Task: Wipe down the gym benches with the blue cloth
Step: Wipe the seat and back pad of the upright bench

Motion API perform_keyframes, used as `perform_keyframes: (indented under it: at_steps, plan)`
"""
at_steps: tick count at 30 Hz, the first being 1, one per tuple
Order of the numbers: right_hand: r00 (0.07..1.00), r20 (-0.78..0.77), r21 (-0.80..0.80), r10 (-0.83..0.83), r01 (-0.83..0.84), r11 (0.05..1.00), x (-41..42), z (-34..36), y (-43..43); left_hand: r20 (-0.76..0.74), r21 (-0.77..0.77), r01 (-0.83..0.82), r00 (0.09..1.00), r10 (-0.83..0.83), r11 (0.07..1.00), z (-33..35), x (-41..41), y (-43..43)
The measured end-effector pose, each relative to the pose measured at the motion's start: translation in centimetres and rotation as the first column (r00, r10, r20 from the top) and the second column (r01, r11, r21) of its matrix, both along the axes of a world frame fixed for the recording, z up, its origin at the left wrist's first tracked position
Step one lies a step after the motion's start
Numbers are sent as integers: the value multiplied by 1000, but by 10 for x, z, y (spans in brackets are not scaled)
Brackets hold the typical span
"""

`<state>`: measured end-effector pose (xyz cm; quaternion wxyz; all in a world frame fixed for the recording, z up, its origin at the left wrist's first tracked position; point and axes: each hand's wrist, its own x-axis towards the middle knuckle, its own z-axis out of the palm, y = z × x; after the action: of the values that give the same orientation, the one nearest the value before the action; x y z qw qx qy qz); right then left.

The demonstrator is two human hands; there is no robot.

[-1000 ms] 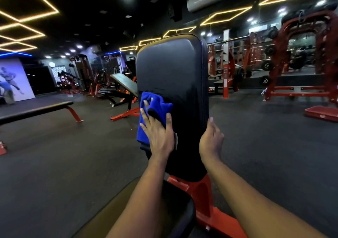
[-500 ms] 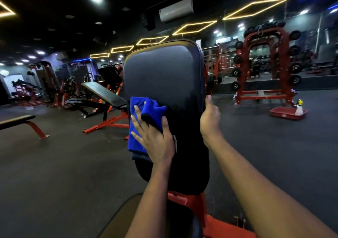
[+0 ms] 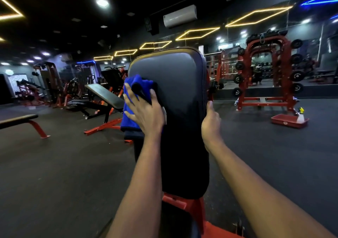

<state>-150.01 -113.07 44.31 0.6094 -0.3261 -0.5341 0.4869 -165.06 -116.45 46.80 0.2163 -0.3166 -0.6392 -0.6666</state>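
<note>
At nine o'clock on the upright pad (image 3: 181,120), the left hand (image 3: 147,114) pressed the blue cloth (image 3: 130,116) flat with spread, straight fingers. The cloth hung over the pad's left edge, its long axis running twelve to six. At three o'clock the right hand (image 3: 210,126) steadied the pad, thumb up, fingers probably hooked behind it, out of sight. The pad faced the wearer, long axis vertical. Wiping looked far from finished: the incline bench (image 3: 105,95) at ten o'clock and the flat bench (image 3: 18,118) at nine likely remained.
</note>
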Motion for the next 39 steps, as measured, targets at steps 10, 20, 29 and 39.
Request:
perform_keyframes:
  at_steps: [10, 20, 29, 39]
  plan:
    - [999, -7, 18, -46, 46, 999, -2, -3, 1, 182, -48, 4, 983, 4, 999, -11, -17, -3]
    - [999, 19, 34, -44, 44, 998, -1, -5, 2, -4, -38, 41, 999, -41, 998, -78, 4, -9]
    - [998, 4, 55, -69, 68, 996, -3, -4, 3, -75, -67, 18, 997, -23, 998, 1, -36, 7]
    - [999, 0, 63, -33, 33, 997, -2, -5, 2, -36, -71, -9, 999, 6, 997, 3, -20, 5]
